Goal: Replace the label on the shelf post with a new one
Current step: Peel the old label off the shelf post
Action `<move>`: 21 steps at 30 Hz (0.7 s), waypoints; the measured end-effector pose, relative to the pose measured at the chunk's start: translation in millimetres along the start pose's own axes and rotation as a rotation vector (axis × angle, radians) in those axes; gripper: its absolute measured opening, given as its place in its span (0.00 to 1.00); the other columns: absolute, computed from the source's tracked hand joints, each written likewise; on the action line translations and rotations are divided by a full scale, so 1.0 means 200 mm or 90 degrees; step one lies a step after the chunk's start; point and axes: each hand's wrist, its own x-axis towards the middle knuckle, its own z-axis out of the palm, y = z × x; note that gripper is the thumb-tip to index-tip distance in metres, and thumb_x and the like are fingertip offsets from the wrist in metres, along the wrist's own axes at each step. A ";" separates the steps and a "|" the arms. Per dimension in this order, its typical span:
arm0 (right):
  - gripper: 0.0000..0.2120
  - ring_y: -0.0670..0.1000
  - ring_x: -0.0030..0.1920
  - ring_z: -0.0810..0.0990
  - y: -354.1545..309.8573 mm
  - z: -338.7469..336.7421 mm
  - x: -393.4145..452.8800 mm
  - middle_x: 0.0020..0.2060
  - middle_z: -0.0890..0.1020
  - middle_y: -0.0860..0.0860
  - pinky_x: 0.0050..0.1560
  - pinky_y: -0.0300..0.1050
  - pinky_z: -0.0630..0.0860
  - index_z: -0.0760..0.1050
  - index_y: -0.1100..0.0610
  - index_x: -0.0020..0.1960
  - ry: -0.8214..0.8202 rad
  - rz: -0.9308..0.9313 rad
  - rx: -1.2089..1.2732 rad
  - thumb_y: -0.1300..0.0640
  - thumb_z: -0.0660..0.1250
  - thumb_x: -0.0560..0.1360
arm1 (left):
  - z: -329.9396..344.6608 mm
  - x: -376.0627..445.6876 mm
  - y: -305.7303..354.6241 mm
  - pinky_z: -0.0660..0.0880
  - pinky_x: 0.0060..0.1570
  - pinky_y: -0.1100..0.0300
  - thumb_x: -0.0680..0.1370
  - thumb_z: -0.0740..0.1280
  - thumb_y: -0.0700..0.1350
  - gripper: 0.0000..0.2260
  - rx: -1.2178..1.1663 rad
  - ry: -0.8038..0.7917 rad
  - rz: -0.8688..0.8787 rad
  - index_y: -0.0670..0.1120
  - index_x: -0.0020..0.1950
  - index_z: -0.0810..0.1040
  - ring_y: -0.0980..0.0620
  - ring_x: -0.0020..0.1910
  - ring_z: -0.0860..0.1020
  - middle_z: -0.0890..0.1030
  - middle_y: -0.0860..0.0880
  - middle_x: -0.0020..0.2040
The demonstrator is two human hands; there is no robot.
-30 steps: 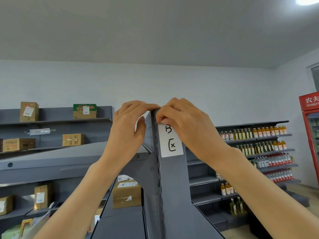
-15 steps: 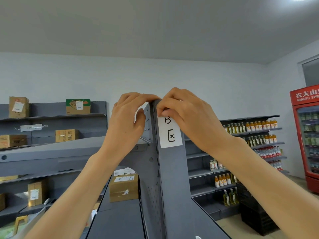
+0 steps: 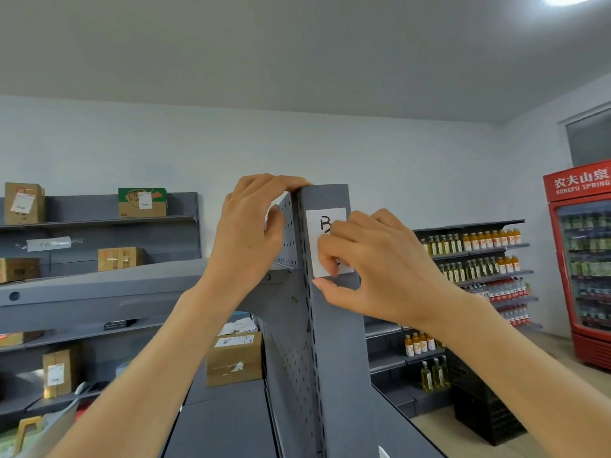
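A white paper label (image 3: 318, 226) with a hand-written "B" sits flat on the front face of the grey shelf post (image 3: 337, 325), near its top. My right hand (image 3: 373, 269) lies over the label's lower half, its curled fingers pressing on the paper and the thumb resting on the post just below it. The label's lower character is hidden by those fingers. My left hand (image 3: 251, 233) grips the post's top left corner, fingertips hooked over the top edge and thumb against the perforated side panel.
Grey shelves (image 3: 99, 223) with cardboard boxes (image 3: 142, 203) run along the left wall. Another box (image 3: 234, 358) sits on the shelf below my left arm. Bottle-filled shelves (image 3: 479, 259) stand at the right, with a red drinks fridge (image 3: 582, 259) beyond them.
My right hand slid down from the label's top edge to its lower half, uncovering the "B". The left hand stayed on the post's top. The camera tilted slightly.
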 end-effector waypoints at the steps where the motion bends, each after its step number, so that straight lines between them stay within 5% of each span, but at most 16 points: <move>1: 0.09 0.47 0.37 0.70 0.00 0.00 0.00 0.33 0.74 0.43 0.42 0.42 0.63 0.73 0.49 0.37 -0.012 0.006 0.002 0.45 0.64 0.72 | 0.00 0.00 0.00 0.67 0.63 0.56 0.73 0.59 0.29 0.23 0.000 -0.001 -0.001 0.50 0.62 0.77 0.55 0.62 0.71 0.76 0.59 0.55; 14: 0.13 0.48 0.29 0.70 -0.02 -0.03 0.06 0.25 0.68 0.44 0.35 0.43 0.73 0.69 0.51 0.29 -0.059 0.062 0.037 0.49 0.59 0.70 | 0.00 0.01 0.00 0.68 0.62 0.55 0.73 0.59 0.29 0.23 0.002 -0.001 0.001 0.50 0.62 0.77 0.55 0.61 0.71 0.76 0.60 0.54; 21: 0.12 0.47 0.33 0.72 -0.03 -0.04 0.03 0.29 0.73 0.44 0.35 0.41 0.72 0.72 0.52 0.31 -0.087 0.069 0.055 0.47 0.67 0.70 | 0.00 0.01 0.00 0.67 0.62 0.58 0.74 0.60 0.30 0.23 0.008 -0.009 -0.006 0.51 0.62 0.77 0.57 0.60 0.70 0.76 0.59 0.55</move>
